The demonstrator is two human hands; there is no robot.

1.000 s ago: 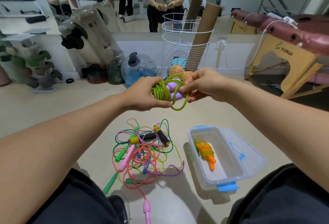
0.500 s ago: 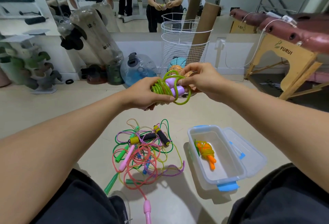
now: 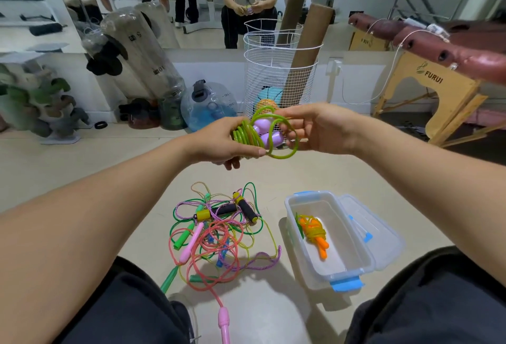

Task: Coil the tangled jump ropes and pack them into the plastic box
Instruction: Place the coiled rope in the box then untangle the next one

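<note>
Above the floor in the head view, the left hand (image 3: 219,139) grips the coiled lime-green jump rope with purple handles (image 3: 261,133); the right hand (image 3: 317,127) apparently pinches its loose loop, now pulled wider than before. Below sits the clear blue-latched plastic box (image 3: 353,267).

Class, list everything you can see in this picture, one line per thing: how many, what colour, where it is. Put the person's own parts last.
green rope: one, lime cord wound round lilac handles, held in the air between both hands
tangled ropes: several, pink, green, purple, yellow, heaped on the floor
plastic box: one, clear with blue clips, on the floor right of the heap, lid open
coiled rope: one, orange and yellow, inside the box
wire basket: one, white, by the wall
water jug: one, blue, left of the basket
left hand: grips the coil
right hand: pinches the loose loop
</note>
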